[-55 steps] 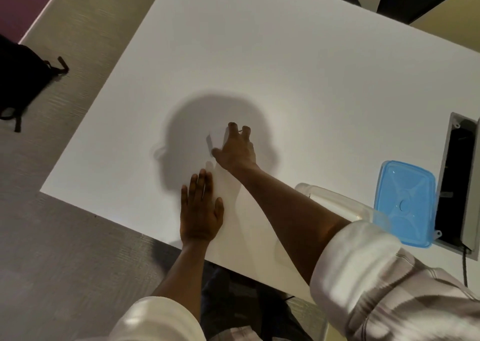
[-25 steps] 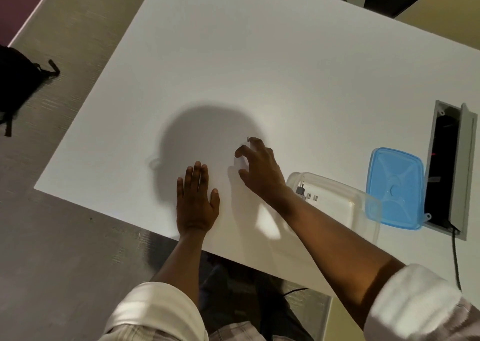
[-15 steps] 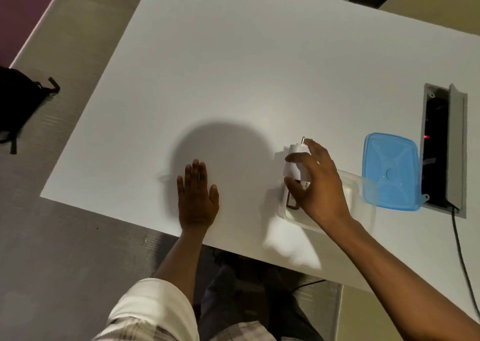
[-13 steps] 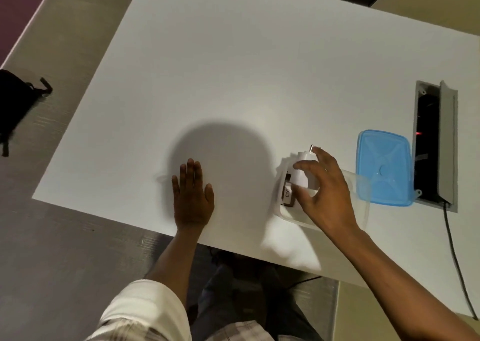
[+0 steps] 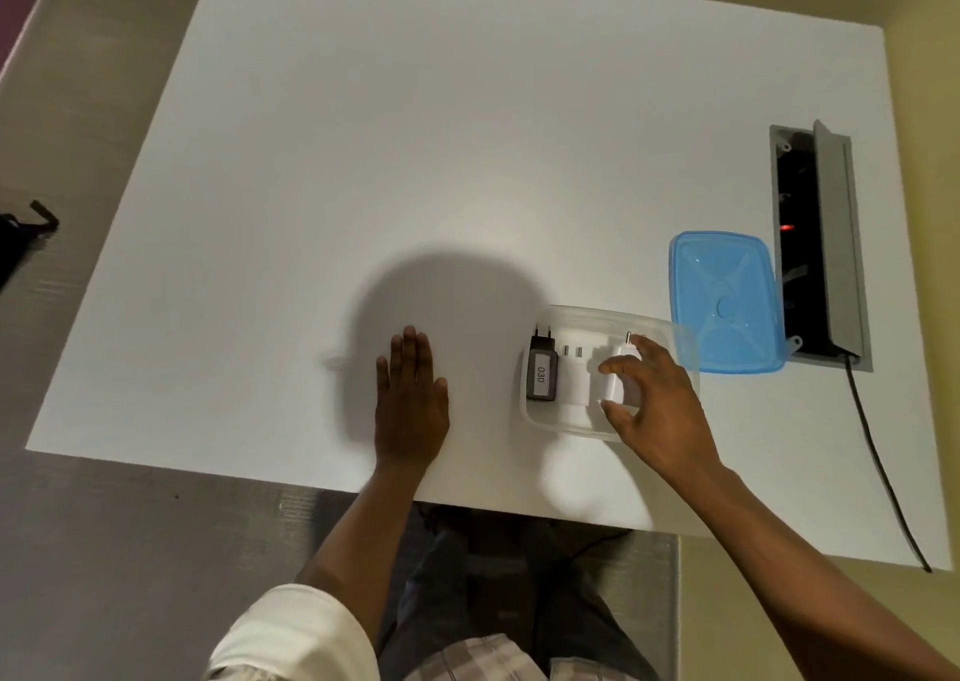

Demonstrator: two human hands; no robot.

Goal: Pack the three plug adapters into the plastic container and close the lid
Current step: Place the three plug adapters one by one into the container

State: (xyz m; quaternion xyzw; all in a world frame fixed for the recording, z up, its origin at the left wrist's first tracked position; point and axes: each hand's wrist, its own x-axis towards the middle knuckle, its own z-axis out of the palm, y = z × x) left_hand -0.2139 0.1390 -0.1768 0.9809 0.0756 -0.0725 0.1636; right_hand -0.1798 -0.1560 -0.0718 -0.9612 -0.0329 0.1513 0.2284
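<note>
A clear plastic container (image 5: 582,315) sits near the table's front edge. Inside it lie a black plug adapter (image 5: 541,371) at the left and a white plug adapter (image 5: 574,376) in the middle. My right hand (image 5: 657,407) reaches into the container's right part, its thumb and fingers around a third, white plug adapter (image 5: 615,379) with pins pointing away from me. My left hand (image 5: 411,400) lies flat on the table, left of the container, holding nothing. The blue lid (image 5: 724,298) lies on the table right of the container, overlapping its far right corner.
The white table (image 5: 441,161) spreads wide behind the container. A recessed socket box (image 5: 815,244) with a raised grey flap sits at the right, with a black cable (image 5: 878,462) running off the front edge. A black bag (image 5: 15,244) lies on the floor at left.
My right hand has carried the white adapter from the table's middle rightward and lowered it into the container. My left hand has stayed flat on the table.
</note>
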